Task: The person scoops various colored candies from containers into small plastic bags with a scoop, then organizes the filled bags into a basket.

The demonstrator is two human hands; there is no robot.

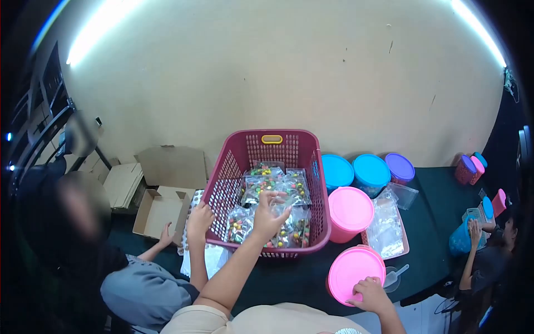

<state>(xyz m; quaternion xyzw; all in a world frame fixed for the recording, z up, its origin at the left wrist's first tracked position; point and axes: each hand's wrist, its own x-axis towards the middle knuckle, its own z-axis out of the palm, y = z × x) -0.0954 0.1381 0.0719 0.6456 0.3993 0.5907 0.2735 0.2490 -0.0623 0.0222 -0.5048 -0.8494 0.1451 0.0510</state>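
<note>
My left hand [270, 216] is held over the maroon plastic basket [322, 222], its fingers apart and nothing visible between them. Beneath it, inside the basket, lie several clear plastic bags [261, 183] of small colourful round pieces. At the front right, my right hand [369, 295] rests on the pink lid [356, 270] of a round tub, its bent fingers and thumb at the lid's near edge. Beside that tub is a clear scoop [396, 274].
On the left, a co-worker's hand [200, 220] touches the basket's rim, their other near an open cardboard box [158, 214]. Another pink-lidded tub [351, 209], blue-lidded tubs [371, 170] and a purple-lidded one [399, 167] stand right of the basket, near a tray of clear bags [385, 228].
</note>
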